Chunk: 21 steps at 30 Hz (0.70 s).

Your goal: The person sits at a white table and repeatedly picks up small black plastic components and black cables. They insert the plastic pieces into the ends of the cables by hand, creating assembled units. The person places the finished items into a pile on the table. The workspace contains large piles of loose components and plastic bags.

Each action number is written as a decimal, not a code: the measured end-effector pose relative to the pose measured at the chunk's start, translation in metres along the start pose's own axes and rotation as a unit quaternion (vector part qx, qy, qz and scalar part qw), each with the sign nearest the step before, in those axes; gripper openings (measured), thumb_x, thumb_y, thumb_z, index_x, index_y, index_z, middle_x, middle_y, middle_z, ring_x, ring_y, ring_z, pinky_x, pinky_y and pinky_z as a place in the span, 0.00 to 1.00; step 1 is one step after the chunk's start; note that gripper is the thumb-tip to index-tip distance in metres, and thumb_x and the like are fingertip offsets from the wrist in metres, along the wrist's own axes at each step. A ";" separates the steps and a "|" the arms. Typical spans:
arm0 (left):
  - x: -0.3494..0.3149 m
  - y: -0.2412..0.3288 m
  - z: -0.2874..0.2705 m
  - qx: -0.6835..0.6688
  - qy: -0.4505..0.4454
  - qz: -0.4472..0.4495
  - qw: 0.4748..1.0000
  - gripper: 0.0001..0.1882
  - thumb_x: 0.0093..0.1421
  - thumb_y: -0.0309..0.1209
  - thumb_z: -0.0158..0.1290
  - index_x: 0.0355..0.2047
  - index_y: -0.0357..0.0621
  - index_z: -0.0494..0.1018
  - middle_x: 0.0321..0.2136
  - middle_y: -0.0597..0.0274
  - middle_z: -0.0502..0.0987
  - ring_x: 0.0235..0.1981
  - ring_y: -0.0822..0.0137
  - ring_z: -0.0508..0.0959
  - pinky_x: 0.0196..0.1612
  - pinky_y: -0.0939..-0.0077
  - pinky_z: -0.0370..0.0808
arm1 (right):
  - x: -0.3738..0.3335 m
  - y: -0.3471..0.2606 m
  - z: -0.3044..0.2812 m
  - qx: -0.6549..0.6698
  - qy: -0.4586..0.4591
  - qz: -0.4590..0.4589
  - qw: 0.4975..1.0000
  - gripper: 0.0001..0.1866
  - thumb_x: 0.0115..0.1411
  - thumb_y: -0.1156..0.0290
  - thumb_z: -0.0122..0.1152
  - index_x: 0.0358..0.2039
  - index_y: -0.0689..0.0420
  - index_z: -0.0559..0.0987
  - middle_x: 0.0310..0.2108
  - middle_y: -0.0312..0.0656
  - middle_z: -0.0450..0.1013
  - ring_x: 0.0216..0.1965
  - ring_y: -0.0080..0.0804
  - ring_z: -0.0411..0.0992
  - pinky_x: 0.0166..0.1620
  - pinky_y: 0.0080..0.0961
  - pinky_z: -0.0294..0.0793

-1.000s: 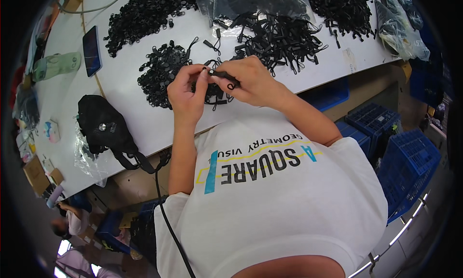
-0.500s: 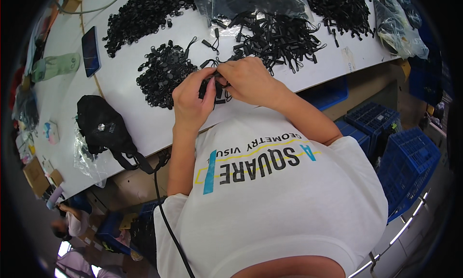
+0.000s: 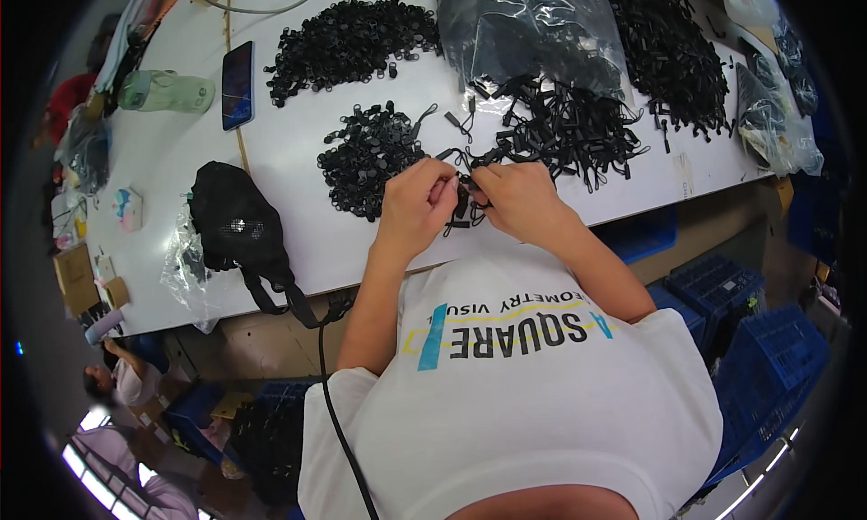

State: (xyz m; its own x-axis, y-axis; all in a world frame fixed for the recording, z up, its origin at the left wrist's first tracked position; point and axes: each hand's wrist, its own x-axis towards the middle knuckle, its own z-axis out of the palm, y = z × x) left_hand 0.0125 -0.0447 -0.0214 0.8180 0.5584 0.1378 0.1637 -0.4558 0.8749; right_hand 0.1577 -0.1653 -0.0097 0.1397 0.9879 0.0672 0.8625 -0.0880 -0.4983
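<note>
My left hand (image 3: 414,206) and my right hand (image 3: 526,202) meet fingertip to fingertip above the table's near edge. Both are closed in a pinch on a small black cord pull (image 3: 464,181), largely hidden by the fingers. Beneath the hands, more black cord pulls (image 3: 462,220) with thin loops lie on the white tabletop. Left of my left hand is a heap of small black plastic pieces (image 3: 366,159). Beyond my right hand spreads a heap of looped black cord pulls (image 3: 573,136). One loose pull (image 3: 462,121) lies between these two heaps.
Farther back are another black heap (image 3: 352,46), a large clear bag (image 3: 533,32) and a dark heap (image 3: 673,60). A phone (image 3: 237,85), a green bottle (image 3: 167,93) and a black pouch (image 3: 237,218) are leftward. Blue crates (image 3: 768,366) stand at right, below the table.
The whole view has shifted, so the table and my hands appear farther right and lower. My hands remain together, with their fingertips slightly farther apart and the right fingers more curled.
</note>
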 end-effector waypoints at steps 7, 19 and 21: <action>-0.018 -0.018 0.021 -0.319 0.052 -0.152 0.934 0.04 0.54 0.18 0.57 0.30 0.37 0.75 0.18 0.74 0.65 0.20 0.85 0.61 0.22 0.87 0.59 | -0.006 0.003 -0.001 0.048 0.006 -0.014 0.999 0.07 0.48 0.74 0.63 0.24 0.56 0.71 0.18 0.40 0.70 0.20 0.41 0.71 0.23 0.37 0.67; -0.021 -0.008 0.006 -0.153 0.006 -0.127 0.980 0.03 0.53 0.20 0.59 0.28 0.32 0.76 0.16 0.71 0.69 0.17 0.83 0.64 0.20 0.88 0.61 | -0.010 0.000 -0.001 0.059 0.012 -0.040 0.997 0.07 0.47 0.75 0.63 0.22 0.56 0.71 0.17 0.41 0.69 0.19 0.41 0.70 0.22 0.36 0.64; -0.023 -0.009 0.006 -0.218 0.018 -0.133 0.967 0.03 0.54 0.20 0.59 0.29 0.32 0.77 0.16 0.71 0.70 0.17 0.83 0.65 0.20 0.87 0.61 | -0.011 -0.001 -0.002 0.069 0.016 -0.043 0.997 0.08 0.47 0.75 0.63 0.22 0.56 0.71 0.17 0.41 0.68 0.19 0.41 0.70 0.22 0.36 0.64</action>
State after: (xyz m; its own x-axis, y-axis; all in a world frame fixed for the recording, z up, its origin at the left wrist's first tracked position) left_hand -0.0042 -0.0577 -0.0351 0.7579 0.6432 -0.1091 0.1104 0.0384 0.9931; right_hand 0.1560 -0.1761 -0.0079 0.0861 0.9863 0.1410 0.7969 0.0168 -0.6039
